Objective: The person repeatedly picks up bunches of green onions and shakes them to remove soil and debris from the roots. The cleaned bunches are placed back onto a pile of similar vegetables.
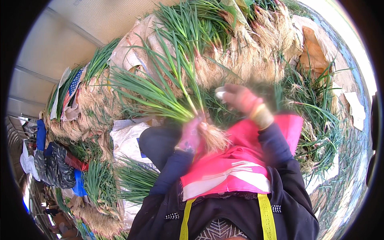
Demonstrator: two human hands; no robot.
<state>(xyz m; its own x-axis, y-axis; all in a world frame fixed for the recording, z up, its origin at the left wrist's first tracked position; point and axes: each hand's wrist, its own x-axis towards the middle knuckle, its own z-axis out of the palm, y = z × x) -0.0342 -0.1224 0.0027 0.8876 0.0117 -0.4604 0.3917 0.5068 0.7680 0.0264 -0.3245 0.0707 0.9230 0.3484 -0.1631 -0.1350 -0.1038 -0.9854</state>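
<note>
My left hand [192, 133], in a patterned pink and purple glove, grips a bunch of green onions [168, 103] above my lap. Their long green leaves fan out to the upper left. Pale, stringy roots [215, 138] hang on the right side of that hand. My right hand [241, 97] is raised to the right of the bunch, apart from it and blurred by motion. White coverings show at its fingertips, and a yellowish band circles the wrist. Whether its fingers hold anything cannot be made out. A bright pink apron [231, 168] covers my lap.
A long heap of rooted green onions [246, 57] lies ahead. Loose stalks and leaves [318, 132] are scattered at right. On the left are a white woven sack [129, 135], more onions [136, 180] and a person in camouflage clothing [55, 165].
</note>
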